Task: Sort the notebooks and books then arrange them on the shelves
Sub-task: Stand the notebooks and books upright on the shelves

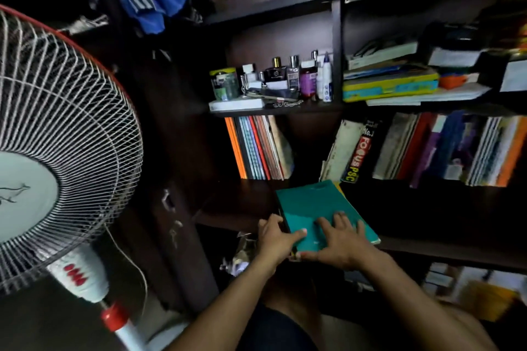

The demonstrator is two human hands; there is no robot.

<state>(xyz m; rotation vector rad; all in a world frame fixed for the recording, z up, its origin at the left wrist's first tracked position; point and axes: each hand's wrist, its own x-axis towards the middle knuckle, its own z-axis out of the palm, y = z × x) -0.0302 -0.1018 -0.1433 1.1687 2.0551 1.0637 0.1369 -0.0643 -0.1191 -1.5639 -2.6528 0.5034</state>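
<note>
Fingers (pixel 340 218) of right hand (pixel 339 245) spread flat on green book (pixel 316 208), left hand (pixel 278 236) gripped round its left edge, book laid on shelf (pixel 427 248) edge.

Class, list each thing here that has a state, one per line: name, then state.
Green book: flat on the shelf, held.
Left hand: grips the book's left edge.
Right hand: fingers spread flat on the cover.
Notebooks: upright.
Focus book: leaning.

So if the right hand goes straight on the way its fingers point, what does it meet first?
Probably the leaning books behind the green notebook. The right hand points up along its cover; depth is unclear.
</note>
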